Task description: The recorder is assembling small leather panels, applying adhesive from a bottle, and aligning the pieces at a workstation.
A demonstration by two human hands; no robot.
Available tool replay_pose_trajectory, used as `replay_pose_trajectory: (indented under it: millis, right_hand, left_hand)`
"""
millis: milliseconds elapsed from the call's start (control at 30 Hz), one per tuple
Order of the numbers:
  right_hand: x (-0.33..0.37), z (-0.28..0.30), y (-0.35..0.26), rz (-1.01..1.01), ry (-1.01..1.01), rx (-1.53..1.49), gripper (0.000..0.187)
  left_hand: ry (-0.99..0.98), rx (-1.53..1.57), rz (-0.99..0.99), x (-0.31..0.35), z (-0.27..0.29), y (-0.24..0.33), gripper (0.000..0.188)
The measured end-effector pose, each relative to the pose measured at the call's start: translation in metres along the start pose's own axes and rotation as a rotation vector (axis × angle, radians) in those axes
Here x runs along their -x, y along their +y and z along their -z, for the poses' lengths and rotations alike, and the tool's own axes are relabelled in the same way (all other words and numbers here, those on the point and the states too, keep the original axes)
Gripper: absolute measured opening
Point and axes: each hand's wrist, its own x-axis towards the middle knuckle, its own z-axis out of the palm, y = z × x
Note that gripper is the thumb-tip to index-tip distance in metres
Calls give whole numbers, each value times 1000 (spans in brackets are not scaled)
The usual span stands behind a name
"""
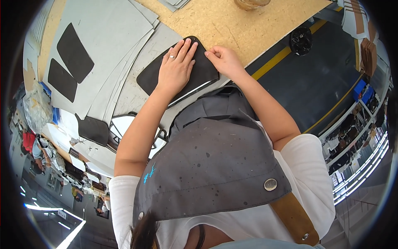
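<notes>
A black flat panel with rounded corners (150, 80), leather-like in look, lies on grey sheet material at the table's near edge. A white strip shows along its near right side. My left hand (176, 70) rests flat on top of it, fingers stretched out toward its far corner, with a ring on one finger. At the panel's right edge, my right hand (227, 61) has its thumb and forefinger pinched together on the rim; the other fingers are curled in. What lies under my left palm is hidden.
Large grey sheets (107, 29) spread to the left, carrying two black cut pieces (75, 54). Another black piece (93, 130) lies nearer, beside white-and-black parts (122, 124). A brown round object (251, 3) sits at the far edge. A black bin (301, 40) stands on the floor at right.
</notes>
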Motion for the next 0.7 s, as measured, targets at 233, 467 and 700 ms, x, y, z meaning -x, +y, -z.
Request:
replay_pose_trajectory:
  millis: [233,467,700]
  right_hand:
    - [1,-3,-7,48,104,129,23]
    - [-1,0,-10,89,116,160,22]
    - [-14,-23,22,130,92,130,21]
  left_hand:
    - [10,-104,39,-1,-8,10,46]
    - [53,-119,25,-15,-1,10,42]
    - [100,-21,88,-6,-21,15,44]
